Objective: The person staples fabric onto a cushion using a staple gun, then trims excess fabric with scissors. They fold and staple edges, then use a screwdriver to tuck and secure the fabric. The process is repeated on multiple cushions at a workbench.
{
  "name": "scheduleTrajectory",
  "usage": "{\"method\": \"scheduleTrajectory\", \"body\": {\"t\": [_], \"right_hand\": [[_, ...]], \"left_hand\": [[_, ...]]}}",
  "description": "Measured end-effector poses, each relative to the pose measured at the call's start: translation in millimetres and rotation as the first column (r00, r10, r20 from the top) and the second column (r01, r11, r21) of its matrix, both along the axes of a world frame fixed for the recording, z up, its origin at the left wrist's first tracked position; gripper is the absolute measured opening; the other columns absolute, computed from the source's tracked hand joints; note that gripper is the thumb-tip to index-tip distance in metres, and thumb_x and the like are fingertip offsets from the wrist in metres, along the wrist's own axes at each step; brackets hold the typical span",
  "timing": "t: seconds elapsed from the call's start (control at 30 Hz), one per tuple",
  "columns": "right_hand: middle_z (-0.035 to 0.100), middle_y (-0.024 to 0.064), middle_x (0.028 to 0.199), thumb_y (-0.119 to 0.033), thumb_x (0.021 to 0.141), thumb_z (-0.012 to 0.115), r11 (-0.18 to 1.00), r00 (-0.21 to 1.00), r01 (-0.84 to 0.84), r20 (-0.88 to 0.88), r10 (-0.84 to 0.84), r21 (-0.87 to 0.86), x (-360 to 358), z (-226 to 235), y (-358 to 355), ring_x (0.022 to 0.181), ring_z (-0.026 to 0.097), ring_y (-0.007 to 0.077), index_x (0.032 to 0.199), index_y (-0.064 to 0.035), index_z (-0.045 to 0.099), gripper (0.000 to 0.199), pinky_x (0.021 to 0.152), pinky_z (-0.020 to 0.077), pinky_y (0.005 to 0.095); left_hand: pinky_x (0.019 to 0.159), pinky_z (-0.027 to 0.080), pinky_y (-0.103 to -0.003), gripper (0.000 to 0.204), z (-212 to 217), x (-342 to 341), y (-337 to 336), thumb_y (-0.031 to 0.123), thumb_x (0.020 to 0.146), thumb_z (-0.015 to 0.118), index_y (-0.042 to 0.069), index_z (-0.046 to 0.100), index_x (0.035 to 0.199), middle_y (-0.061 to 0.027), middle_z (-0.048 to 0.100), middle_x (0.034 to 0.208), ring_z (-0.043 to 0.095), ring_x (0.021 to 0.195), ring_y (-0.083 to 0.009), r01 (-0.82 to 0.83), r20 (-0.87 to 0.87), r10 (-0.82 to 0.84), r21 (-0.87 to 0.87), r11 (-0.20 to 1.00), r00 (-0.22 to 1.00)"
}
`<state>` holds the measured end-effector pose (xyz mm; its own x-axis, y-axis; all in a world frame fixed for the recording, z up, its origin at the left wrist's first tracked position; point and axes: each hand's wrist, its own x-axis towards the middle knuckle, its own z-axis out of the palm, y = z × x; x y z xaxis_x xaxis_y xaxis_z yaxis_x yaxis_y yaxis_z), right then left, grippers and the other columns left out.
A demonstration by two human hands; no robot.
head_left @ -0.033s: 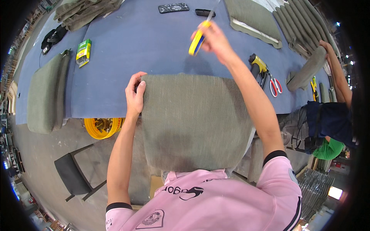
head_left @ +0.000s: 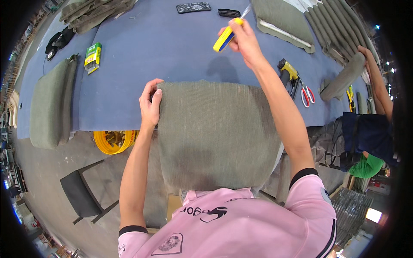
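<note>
- clearly, the grey-green cushion (head_left: 215, 133) lies at the near edge of the blue table (head_left: 172, 56), its far half on the top and its near half hanging over toward the person's chest.
- left hand (head_left: 150, 105) grips the cushion's far left corner: fingers curled together over the edge, thumb on the side, pinching the fabric.
- right hand (head_left: 243, 36) is raised over the table beyond the cushion, fingers closed around a yellow-and-blue knife (head_left: 224, 38); its thin blade points up and away. it does not touch the cushion.
- judging by the woven, ribbed cover and the softly rounded edges, the cushion is likely padded: light for its size, yielding to the fingers, not slippery and not fragile. it holds a flat shape while overhanging, so there may be a stiff board inside, though i cannot tell.
- best hold looks to be at the corners or side edges, where the cover wraps and gives the fingers something to pinch; the broad face offers no purchase.
- one hand at a corner could let it pivot or slide off the edge, since so much overhangs.
- near by: scissors (head_left: 306, 95) and a yellow-topped tool (head_left: 287, 69) to the right, a green box (head_left: 93, 56) to the left, another cushion (head_left: 49, 103) at the left end.
</note>
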<state>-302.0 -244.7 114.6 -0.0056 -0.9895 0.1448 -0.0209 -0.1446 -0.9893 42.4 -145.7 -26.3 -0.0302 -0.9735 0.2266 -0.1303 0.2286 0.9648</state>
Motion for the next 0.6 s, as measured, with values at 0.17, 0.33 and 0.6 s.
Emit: {"method": "scheduleTrajectory", "body": {"t": [0.17, 0.33, 0.6], "right_hand": [[0.079, 0.0073, 0.102, -0.042, 0.12, 0.059, 0.921, 0.972, -0.205, -0.041, 0.231, 0.33, 20, -23, 33, 0.054, 0.049, 0.0052, 0.126, -0.0129, 0.06, 0.03, 0.048, 0.0337, 0.0242], [0.079, 0.0076, 0.104, -0.034, 0.121, 0.056, 0.979, 0.993, -0.108, -0.019, 0.113, 0.172, 1, -45, 41, 0.062, 0.054, 0.0041, 0.124, -0.0145, 0.055, 0.02, 0.05, 0.0373, 0.0239], [0.078, 0.0074, 0.101, -0.038, 0.12, 0.055, 0.871, 0.961, -0.222, -0.053, 0.271, 0.438, 0, -23, 60, 0.058, 0.047, 0.0031, 0.125, -0.0124, 0.058, 0.026, 0.049, 0.0324, 0.0226]], "left_hand": [[0.082, 0.046, -0.028, 0.031, -3, 3, -3, 0.016, 0.107, 0.062, 0.002, 0.072, 0.133, 0.001, 0.062, 0.098, 0.053, 0.088, -0.0101, -0.021, 0.007, 0.022, -0.066, 0.998, 1.0], [0.1, 0.049, -0.032, 0.038, 3, 5, -4, 0.023, 0.11, 0.06, 0.003, 0.068, 0.141, -0.0036, 0.07, 0.118, 0.061, 0.108, -0.0138, 0.06, 0.034, -0.062, 0.069, 0.996, 0.998], [0.084, 0.047, -0.029, 0.031, 3, 0, 0, 0.016, 0.108, 0.061, 0.002, 0.072, 0.134, 0.0, 0.065, 0.099, 0.055, 0.091, -0.0105, 0.016, -0.018, -0.016, 0.016, 1.0, 1.0]]}}
